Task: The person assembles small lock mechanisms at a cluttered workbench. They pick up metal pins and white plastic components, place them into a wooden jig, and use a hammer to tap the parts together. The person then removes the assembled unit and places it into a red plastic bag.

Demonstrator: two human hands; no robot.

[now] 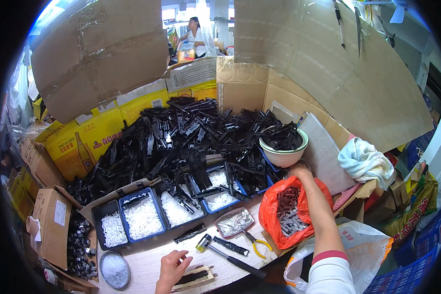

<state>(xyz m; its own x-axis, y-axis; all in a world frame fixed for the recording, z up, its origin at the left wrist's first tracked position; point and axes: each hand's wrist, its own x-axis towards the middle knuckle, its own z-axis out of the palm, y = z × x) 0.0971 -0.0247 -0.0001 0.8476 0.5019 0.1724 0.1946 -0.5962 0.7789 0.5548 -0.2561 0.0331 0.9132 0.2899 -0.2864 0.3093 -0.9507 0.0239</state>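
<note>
My left hand (173, 268) is over the near edge of the table, its fingers loosely bent and apart with nothing in them. Just right of it, a black plastic part (192, 277) lies on a small wooden block (208, 273). My right arm reaches over a red plastic bag (268, 215) of dark red and grey small pieces. At its end, my right hand (300, 170) is below the pale green bowl (285, 158) of black parts; its fingers are hidden. A hammer (230, 258), yellow-handled pliers (256, 245) and two black parts (230, 246) lie between the hands.
A large heap of black plastic parts (166, 142) fills the back. Before it stand bins (141, 215) of white pieces. A clear bag of small metal pieces (234, 223) and a round dish (114, 269) are on the table. Cardboard walls surround it; a person (195, 36) is beyond.
</note>
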